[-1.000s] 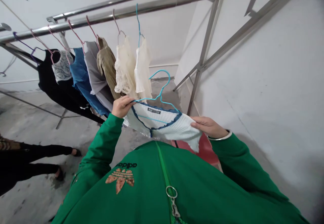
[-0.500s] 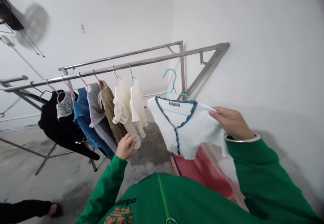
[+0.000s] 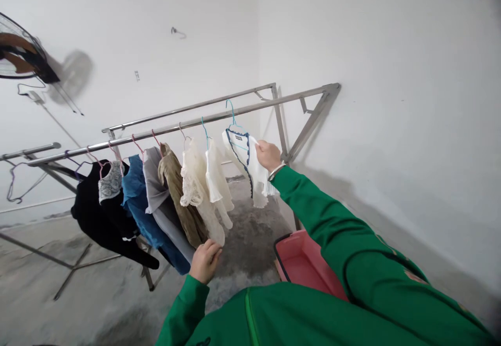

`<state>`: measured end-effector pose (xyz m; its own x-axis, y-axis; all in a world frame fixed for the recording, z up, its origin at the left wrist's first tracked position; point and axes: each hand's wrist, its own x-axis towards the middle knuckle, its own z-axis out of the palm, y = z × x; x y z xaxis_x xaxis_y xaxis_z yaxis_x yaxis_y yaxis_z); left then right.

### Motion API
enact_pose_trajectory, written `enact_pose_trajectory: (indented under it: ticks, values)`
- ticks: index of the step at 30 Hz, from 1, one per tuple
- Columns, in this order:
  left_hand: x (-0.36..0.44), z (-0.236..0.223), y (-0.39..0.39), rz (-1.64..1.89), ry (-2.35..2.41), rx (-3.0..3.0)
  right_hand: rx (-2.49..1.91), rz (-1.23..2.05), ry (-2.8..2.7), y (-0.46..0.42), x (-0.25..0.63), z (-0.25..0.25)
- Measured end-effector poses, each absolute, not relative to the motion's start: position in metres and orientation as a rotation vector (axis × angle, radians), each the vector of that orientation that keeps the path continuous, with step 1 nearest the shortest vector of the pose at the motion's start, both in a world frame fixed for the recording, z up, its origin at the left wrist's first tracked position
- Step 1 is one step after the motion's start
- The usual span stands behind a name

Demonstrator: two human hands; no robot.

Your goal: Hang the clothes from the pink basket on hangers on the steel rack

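One white cardigan (image 3: 256, 173) with blue trim hangs from a blue hanger (image 3: 234, 119), hook at the metal rail (image 3: 168, 129). The right hand (image 3: 268, 155) pinches its shoulder; the left hand (image 3: 206, 261) curls loosely by a cream lace garment (image 3: 195, 179), its grip unclear.

White walls (image 3: 376, 48), seemingly concrete floor (image 3: 31, 304)

Lit softly and evenly, glinting along the polished silver metal rail (image 3: 193, 123). Shadowed on the white painted wall (image 3: 121, 33) beside the round black wire fan (image 3: 18, 55). Darkened at the top-right corner, stretched toward the edges, soft in detail.
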<state>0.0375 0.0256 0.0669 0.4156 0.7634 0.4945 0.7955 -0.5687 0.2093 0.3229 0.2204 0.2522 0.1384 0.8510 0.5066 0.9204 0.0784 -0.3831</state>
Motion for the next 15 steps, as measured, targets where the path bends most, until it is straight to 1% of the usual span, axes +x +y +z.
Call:
enact_pose_trajectory:
  ticks: [7, 15]
  values:
    - [0.035, 0.058, 0.019, -0.766, -1.461, -2.563, -1.814, -0.024, -1.739, 0.234, 0.293, 0.233]
    - [0.039, 0.052, 0.021, -0.594, -1.494, -2.633, -1.798, 0.018, -1.720, 0.231, 0.288, 0.217]
